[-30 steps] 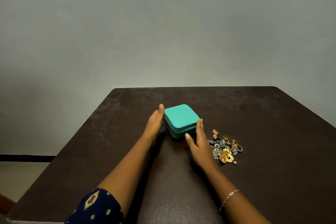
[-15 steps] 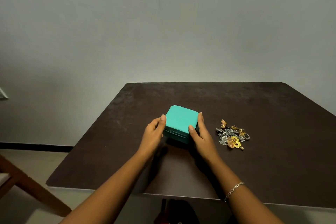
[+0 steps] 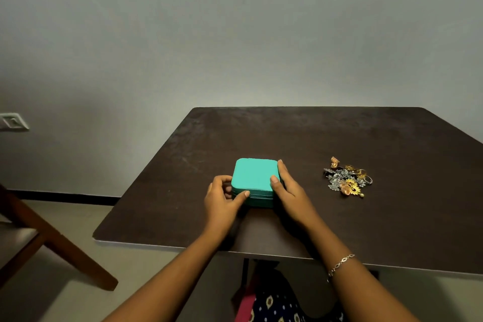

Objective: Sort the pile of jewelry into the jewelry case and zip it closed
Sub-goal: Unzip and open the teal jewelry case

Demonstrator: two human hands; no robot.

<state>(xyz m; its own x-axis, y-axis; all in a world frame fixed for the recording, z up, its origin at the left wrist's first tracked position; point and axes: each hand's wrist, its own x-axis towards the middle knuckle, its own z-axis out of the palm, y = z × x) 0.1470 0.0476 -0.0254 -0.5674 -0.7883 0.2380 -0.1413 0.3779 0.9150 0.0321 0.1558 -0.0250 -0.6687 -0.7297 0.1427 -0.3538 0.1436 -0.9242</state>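
- Tabletop (image 3: 339, 136), dark brown and matte, carries a teal square jewelry case with rounded corners (image 3: 254, 176) near its front left, lid down.
- Left hand (image 3: 222, 197) grips the case's left front corner, fingers curled, thumb on the zipper seam.
- Right hand (image 3: 291, 192) clasps the right side, thumb on the lid; a silver chain bracelet (image 3: 341, 264) circles its wrist.
- Tangled pile of gold and silver jewelry (image 3: 346, 178) lies well apart, right of the case.
- Brown wooden chair (image 3: 52, 240) stands at left, below a white wall switch plate (image 3: 13, 121).
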